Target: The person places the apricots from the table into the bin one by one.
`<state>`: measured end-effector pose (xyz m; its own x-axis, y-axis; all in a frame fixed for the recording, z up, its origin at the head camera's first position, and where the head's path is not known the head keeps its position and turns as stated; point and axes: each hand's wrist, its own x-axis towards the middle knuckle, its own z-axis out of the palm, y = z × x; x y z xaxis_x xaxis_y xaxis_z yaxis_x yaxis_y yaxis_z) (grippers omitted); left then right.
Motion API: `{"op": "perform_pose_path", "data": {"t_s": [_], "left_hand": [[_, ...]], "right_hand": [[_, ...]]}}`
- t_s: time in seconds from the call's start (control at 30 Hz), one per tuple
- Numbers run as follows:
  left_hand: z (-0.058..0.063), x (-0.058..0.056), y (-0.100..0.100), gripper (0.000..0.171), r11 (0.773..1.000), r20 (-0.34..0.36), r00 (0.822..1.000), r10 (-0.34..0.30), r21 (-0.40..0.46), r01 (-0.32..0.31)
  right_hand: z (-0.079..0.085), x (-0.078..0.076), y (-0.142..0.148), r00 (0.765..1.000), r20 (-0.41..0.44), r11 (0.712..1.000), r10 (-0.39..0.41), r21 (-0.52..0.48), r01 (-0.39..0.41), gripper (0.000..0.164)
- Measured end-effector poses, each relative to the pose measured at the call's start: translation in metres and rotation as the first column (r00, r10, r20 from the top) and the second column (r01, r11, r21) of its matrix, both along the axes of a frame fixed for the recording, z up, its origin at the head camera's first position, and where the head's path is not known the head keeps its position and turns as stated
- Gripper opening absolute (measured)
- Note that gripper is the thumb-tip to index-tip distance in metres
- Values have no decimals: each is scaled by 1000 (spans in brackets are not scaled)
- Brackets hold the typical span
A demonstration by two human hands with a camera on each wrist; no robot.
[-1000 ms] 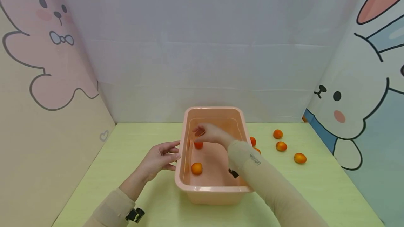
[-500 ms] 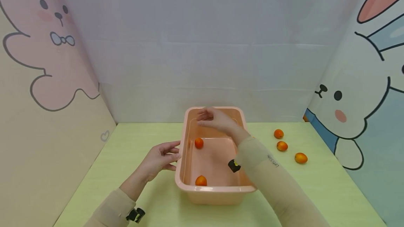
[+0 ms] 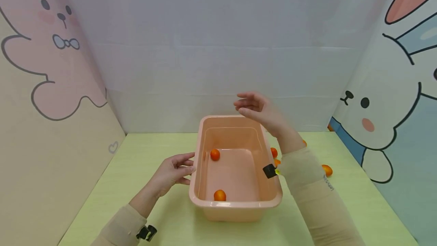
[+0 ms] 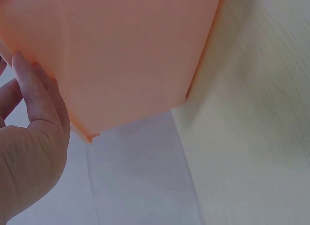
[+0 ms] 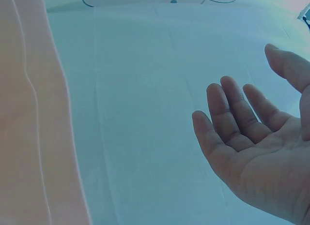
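Observation:
A pink plastic basin (image 3: pixel 205 202) stands in the middle of the table. Inside lie two small fruits: a red-orange one (image 3: pixel 215 155) by the left wall towards the back and an orange one (image 3: pixel 220 195) at the front, partly hidden by the rim. My left hand (image 3: pixel 175 170) is at the basin's left side, its fingertips against the rim; in the left wrist view its fingers (image 4: pixel 41 89) reach up under the lip. Above the basin's back right corner, my right hand (image 3: pixel 257 111) is raised with loosely bent fingers and holds nothing; the right wrist view shows its bare palm.
More small orange fruits lie on the pale green table (image 3: pixel 160 215) to the right: one right beside the basin (image 3: pixel 274 152), one farther right (image 3: pixel 327 170), others partly behind the right arm. A white curtain (image 3: pixel 170 67) stands behind; cartoon panels flank both sides.
My right hand has risen out of the basin, up and to the right, leaving the red-orange fruit in view. The front fruit has rolled towards the near wall. My left hand has stayed put.

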<state>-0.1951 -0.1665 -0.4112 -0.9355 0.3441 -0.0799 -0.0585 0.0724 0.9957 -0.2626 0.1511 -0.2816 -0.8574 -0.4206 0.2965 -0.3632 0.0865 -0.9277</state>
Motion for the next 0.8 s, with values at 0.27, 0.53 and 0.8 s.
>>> {"op": "perform_pose_path", "data": {"t_s": [0.27,0.53,0.8], "left_hand": [[0,0,0,60,1000,-2,1000,-1,4,1],[-1,0,-1,60,1000,-7,1000,-9,23,9],[-1,0,-2,60,999,-6,1000,-14,29,14]], "right_hand": [[1,17,39,995,-60,996,-79,47,82,49],[-36,25,70,983,-30,973,-183,135,185,52],[-90,28,98,955,-12,939,-297,177,295,54]]}}
